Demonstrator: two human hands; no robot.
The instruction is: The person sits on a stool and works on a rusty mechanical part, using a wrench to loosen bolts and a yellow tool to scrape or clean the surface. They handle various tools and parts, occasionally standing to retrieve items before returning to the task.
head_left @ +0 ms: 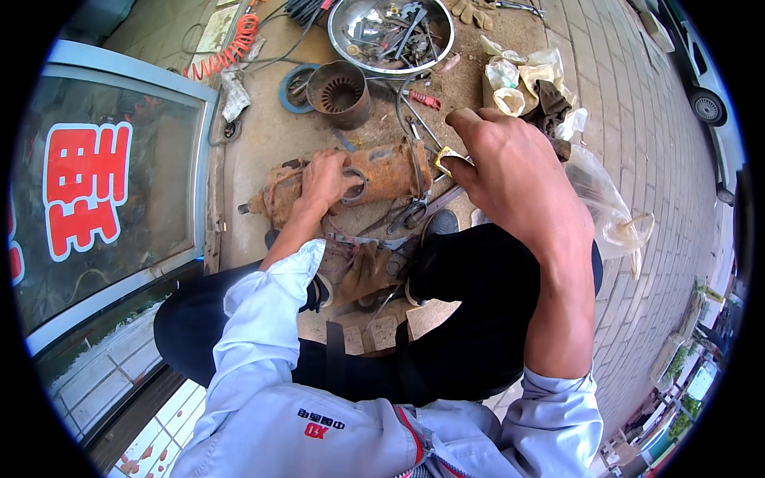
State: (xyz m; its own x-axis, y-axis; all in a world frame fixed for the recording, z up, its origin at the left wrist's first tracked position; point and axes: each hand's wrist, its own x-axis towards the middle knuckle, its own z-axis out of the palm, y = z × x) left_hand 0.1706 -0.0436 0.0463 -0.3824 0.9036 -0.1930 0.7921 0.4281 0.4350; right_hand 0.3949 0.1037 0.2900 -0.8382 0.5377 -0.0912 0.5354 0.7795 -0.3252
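A rusty cylindrical motor (385, 171) lies on its side on the ground in front of me, its narrow shaft end pointing left. My left hand (325, 179) is on top of it, fingers curled in at a round opening in its casing. To the right of the motor, my right hand (514, 163) is raised with its fingers curled. A brown, rounded end (562, 150) shows beside its outer edge, and a small yellow piece (453, 159) shows by the thumb. The hand hides the rest, so I cannot tell what it holds. Scissors (414, 213) lie below the motor.
Beyond the motor stand a slotted metal stator (340, 95) and a steel basin (333, 36) of loose tools and parts. Plastic bags (610, 211) lie at the right. A glass-panelled door (187, 171) stands at the left; a red coiled hose (231, 49) is behind it.
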